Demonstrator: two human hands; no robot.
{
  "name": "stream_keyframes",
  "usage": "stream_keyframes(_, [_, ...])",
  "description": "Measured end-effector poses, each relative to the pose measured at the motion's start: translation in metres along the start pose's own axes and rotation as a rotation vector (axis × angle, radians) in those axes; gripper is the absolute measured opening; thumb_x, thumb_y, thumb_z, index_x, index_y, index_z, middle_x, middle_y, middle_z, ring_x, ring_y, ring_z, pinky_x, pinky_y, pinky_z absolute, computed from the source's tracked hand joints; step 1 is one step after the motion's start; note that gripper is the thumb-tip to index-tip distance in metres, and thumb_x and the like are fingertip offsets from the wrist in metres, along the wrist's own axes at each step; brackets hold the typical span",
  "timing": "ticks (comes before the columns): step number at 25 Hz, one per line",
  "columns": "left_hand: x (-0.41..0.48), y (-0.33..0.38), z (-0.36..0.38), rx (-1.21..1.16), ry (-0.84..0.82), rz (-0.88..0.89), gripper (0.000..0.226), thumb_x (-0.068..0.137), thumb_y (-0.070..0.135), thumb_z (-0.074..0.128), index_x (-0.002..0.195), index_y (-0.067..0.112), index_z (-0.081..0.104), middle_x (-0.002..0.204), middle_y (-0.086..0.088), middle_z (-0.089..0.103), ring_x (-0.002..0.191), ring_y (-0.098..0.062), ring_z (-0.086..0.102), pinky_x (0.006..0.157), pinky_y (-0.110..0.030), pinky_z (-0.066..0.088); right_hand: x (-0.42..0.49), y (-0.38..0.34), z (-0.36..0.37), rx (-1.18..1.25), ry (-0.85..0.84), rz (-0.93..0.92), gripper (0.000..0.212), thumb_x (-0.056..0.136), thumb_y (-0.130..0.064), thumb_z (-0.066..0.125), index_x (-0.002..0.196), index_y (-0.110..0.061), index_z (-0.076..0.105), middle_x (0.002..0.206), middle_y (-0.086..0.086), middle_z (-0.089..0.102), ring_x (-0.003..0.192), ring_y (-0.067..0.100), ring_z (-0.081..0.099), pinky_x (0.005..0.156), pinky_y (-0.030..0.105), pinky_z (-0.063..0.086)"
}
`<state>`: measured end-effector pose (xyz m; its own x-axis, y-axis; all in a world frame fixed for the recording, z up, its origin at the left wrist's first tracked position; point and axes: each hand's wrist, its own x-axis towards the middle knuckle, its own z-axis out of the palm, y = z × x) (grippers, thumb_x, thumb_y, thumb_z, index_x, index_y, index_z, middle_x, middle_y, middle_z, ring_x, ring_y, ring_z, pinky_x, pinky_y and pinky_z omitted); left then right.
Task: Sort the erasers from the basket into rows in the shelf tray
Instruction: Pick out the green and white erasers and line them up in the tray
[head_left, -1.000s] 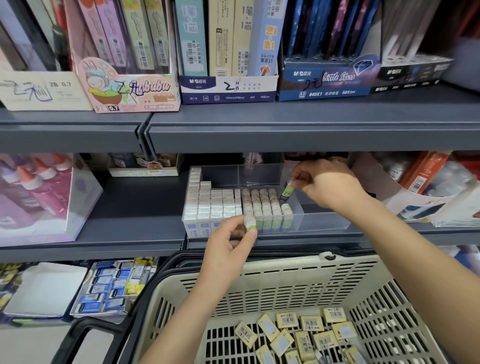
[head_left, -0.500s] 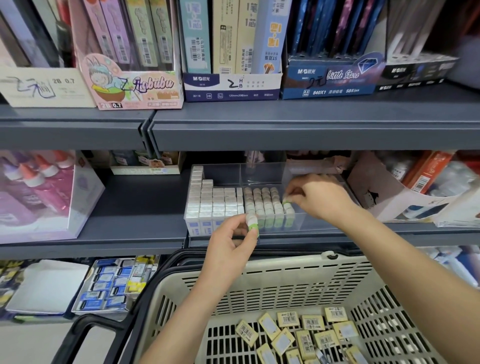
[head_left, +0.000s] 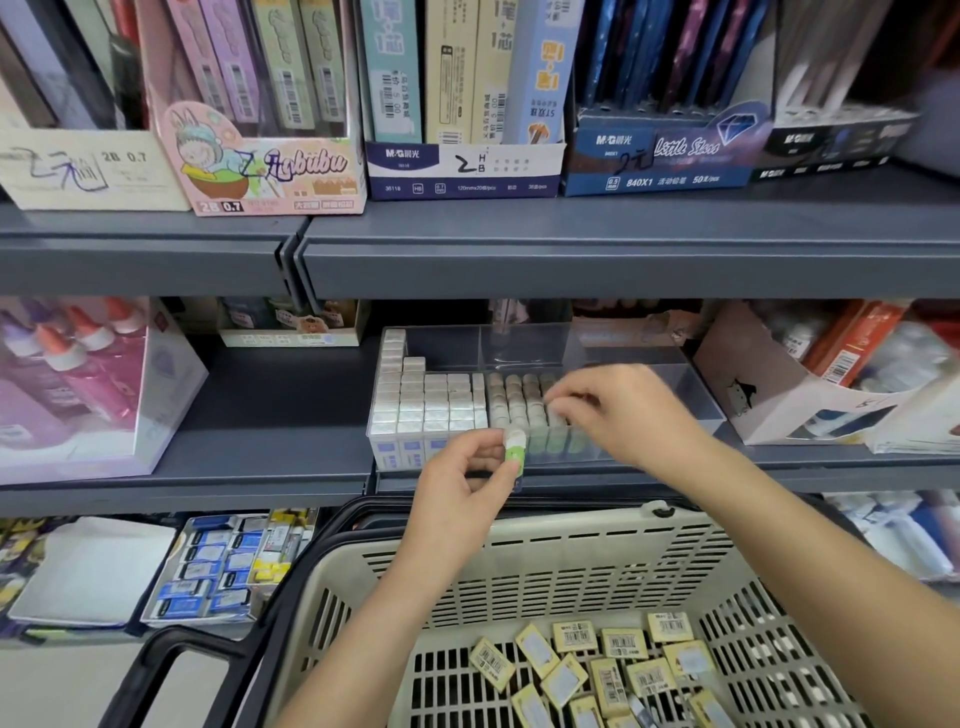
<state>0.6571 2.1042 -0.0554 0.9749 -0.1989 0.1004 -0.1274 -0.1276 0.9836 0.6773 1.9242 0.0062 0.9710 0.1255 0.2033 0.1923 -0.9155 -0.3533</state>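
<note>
The left hand (head_left: 457, 480) is pinching a small green-sleeved white eraser (head_left: 515, 448) between thumb and forefinger. Its fingers are clamped on it and are holding it upright just in front of the clear plastic shelf tray (head_left: 696, 400), close against the tray's front wall.

The right hand (head_left: 628, 410) is reaching into the tray from the right. Its fingers (head_left: 563, 402) are bending down together onto the top of an eraser at the right end of the front rows. I cannot tell whether they are gripping that eraser or only pressing on it.

In the left part of the tray, rows of white rectangular block erasers (head_left: 426, 402) are standing packed against one another. Just right of them, rows of round-topped green-sleeved erasers (head_left: 514, 400) are standing upright.

The tray is sitting on a dark grey metal shelf (head_left: 270, 415). Below and in front of the tray, a cream slotted plastic basket (head_left: 519, 566) is sitting. Flat yellow-wrapped erasers with barcode labels (head_left: 623, 644) are lying loose on its floor. Well to the left of the tray, a pale box of bottles with orange-red caps (head_left: 78, 395) is standing on the same shelf.
</note>
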Motion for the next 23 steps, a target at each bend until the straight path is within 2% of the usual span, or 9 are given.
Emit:
stream_keyframes(2, [0.0,0.0,0.001,0.002,-0.024,0.031,0.032,0.084,0.008,0.066,0.09,0.039,0.062,0.085,0.011,0.066,0.077,0.002,0.06,0.068,-0.013,0.05,-0.013,-0.017,0.002,0.212,-0.112,-0.026,0.017,0.084,-0.034,0.064,0.098,-0.027,0.071,0.089,-0.011,0.071,0.083,0.006,0.063,0.077,0.016,0.045])
stream_keyframes(5, [-0.002,0.0,0.002,0.022,-0.066,0.066,0.033,0.084,0.008,0.065,0.091,0.039,0.064,0.08,0.017,0.067,0.076,0.0,0.06,0.069,-0.02,0.053,-0.022,-0.021,0.006,0.264,-0.168,-0.031,0.009,0.084,-0.029,0.066,0.092,-0.028,0.07,0.079,-0.013,0.067,0.075,0.001,0.059,0.069,0.012,0.044])
stream_keyframes(7, [-0.003,-0.001,0.002,0.055,-0.056,0.074,0.034,0.084,0.008,0.065,0.092,0.042,0.062,0.085,0.015,0.067,0.08,0.001,0.061,0.07,-0.016,0.052,-0.018,-0.013,-0.003,0.295,-0.147,0.006,0.006,0.082,-0.027,0.068,0.087,-0.03,0.07,0.074,-0.017,0.065,0.071,-0.005,0.058,0.065,0.008,0.041])
stream_keyframes(10, [-0.003,-0.002,0.001,0.126,-0.025,0.064,0.033,0.085,0.011,0.063,0.092,0.043,0.058,0.092,0.014,0.066,0.085,0.006,0.059,0.072,-0.007,0.046,-0.003,0.007,-0.029,0.304,-0.013,0.099,0.011,0.08,-0.03,0.069,0.076,-0.039,0.066,0.069,-0.02,0.065,0.066,-0.004,0.058,0.063,0.013,0.041])
stream_keyframes(12, [-0.004,-0.002,0.001,0.21,-0.019,0.076,0.031,0.086,0.014,0.063,0.089,0.044,0.056,0.09,0.018,0.064,0.082,0.009,0.057,0.071,-0.005,0.044,0.011,0.018,-0.04,0.201,0.066,0.14,0.017,0.081,-0.032,0.068,0.073,-0.044,0.059,0.07,-0.025,0.061,0.072,0.002,0.059,0.065,0.017,0.044])
stream_keyframes(13, [-0.005,-0.003,0.001,0.249,-0.02,0.081,0.031,0.086,0.015,0.063,0.088,0.045,0.056,0.088,0.019,0.063,0.08,0.009,0.056,0.07,-0.005,0.043,0.017,0.023,-0.04,0.145,0.076,0.162,0.014,0.082,-0.031,0.067,0.076,-0.042,0.06,0.074,-0.024,0.061,0.076,0.006,0.06,0.07,0.021,0.047])
stream_keyframes(15, [-0.006,-0.003,0.001,0.291,-0.023,0.091,0.031,0.086,0.016,0.062,0.087,0.046,0.054,0.087,0.019,0.061,0.079,0.009,0.055,0.07,-0.004,0.043,0.029,0.029,-0.033,0.017,0.035,0.191,0.004,0.085,-0.032,0.064,0.088,-0.034,0.064,0.086,-0.013,0.067,0.086,0.014,0.062,0.081,0.028,0.05])
stream_keyframes(18, [-0.005,-0.004,0.001,0.301,-0.028,0.098,0.031,0.087,0.016,0.061,0.088,0.046,0.054,0.088,0.018,0.06,0.081,0.009,0.054,0.07,-0.003,0.042,0.038,0.032,-0.019,-0.082,-0.052,0.192,0.008,0.087,-0.033,0.061,0.094,-0.033,0.065,0.097,-0.009,0.07,0.091,0.018,0.063,0.088,0.034,0.049])
stream_keyframes(23, [-0.004,-0.004,0.001,0.315,-0.021,0.1,0.031,0.086,0.016,0.062,0.086,0.046,0.053,0.085,0.02,0.057,0.079,0.013,0.052,0.068,-0.001,0.039,0.04,0.039,0.003,-0.158,-0.157,0.166,0.015,0.09,-0.031,0.054,0.1,-0.032,0.066,0.11,-0.006,0.067,0.1,0.023,0.059,0.089,0.031,0.04])
